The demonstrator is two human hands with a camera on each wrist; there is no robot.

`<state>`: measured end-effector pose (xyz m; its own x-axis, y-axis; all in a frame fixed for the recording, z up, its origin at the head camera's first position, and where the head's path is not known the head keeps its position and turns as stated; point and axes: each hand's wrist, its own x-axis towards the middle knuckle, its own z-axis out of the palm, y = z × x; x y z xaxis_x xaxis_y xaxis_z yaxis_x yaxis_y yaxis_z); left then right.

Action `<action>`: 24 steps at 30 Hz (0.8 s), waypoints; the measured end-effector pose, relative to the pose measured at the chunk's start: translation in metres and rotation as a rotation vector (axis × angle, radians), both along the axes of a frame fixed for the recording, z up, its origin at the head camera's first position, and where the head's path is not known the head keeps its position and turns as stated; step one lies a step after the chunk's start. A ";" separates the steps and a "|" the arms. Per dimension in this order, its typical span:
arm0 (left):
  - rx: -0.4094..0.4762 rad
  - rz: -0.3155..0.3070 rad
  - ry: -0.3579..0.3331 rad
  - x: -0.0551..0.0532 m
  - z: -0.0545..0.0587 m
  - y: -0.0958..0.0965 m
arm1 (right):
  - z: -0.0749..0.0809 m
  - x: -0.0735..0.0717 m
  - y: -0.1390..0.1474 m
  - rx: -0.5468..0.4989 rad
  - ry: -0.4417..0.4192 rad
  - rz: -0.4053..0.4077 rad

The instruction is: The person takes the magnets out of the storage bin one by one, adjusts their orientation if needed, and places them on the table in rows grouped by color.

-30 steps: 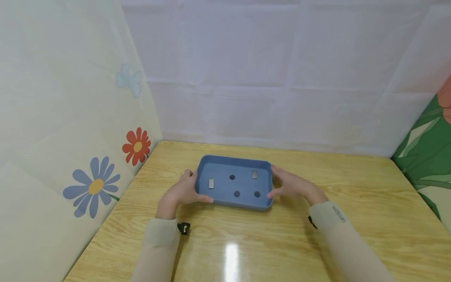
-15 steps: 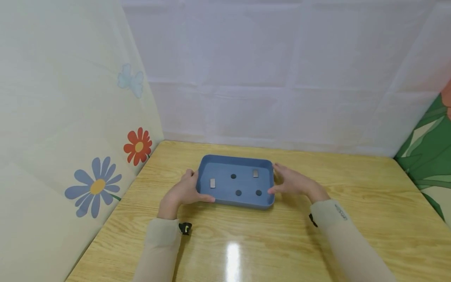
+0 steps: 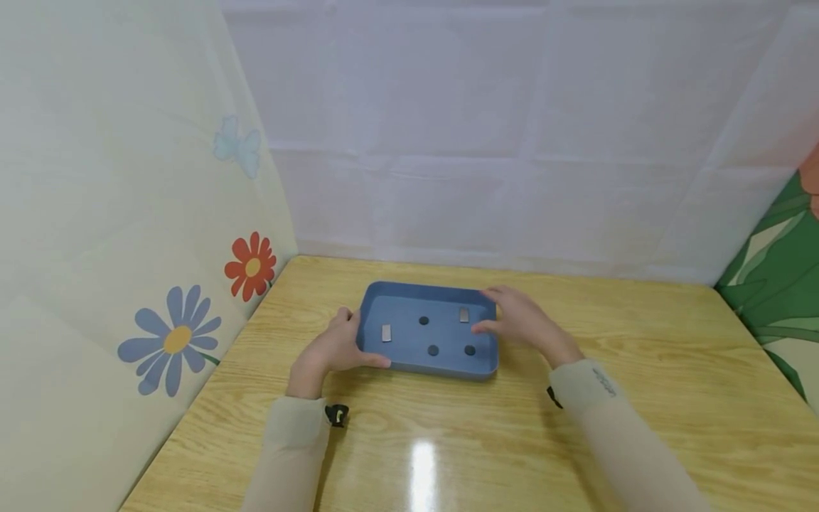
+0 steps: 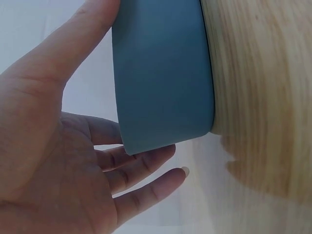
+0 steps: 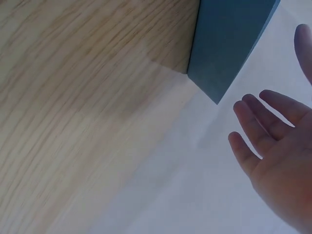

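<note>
A shallow blue rectangular tray (image 3: 409,304) lies on the wooden table. My left hand (image 3: 333,348) grips its left end, thumb along the front rim and fingers round the side. In the left wrist view, the fingers of that hand (image 4: 53,165) pass behind the tray's corner (image 4: 163,73). My right hand (image 3: 521,320) hovers over the tray's right end with thumb and fingers spread, holding nothing; in the right wrist view its fingers stand apart from the tray corner (image 5: 224,44). Inside the tray lie two small silvery rectangles (image 3: 387,333) and three dark round discs (image 3: 433,350).
The wood-grain table (image 3: 486,441) extends around the tray. A white cloth (image 3: 448,142) hangs behind it. A cloth with printed flowers (image 3: 173,340) stands along the left, and another with green leaves (image 3: 777,277) at the right.
My right hand has moved from beside the tray's right end to the left, over its right rim. The left hand keeps its hold, and the tray and its pieces stay nearly put.
</note>
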<state>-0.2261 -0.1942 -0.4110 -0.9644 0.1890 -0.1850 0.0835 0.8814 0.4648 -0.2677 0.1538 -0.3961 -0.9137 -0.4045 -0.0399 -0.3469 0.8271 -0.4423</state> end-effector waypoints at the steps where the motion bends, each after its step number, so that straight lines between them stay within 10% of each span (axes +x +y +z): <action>1: 0.001 -0.001 0.000 0.000 0.001 0.000 | 0.000 -0.001 -0.002 0.002 0.000 -0.002; 24: -0.001 -0.003 -0.003 0.001 0.001 -0.001 | -0.022 -0.033 -0.025 0.085 -0.033 0.116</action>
<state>-0.2255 -0.1952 -0.4100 -0.9633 0.1917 -0.1878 0.0850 0.8818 0.4639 -0.3009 0.1290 -0.4177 -0.8585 -0.5013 -0.1082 -0.4287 0.8172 -0.3852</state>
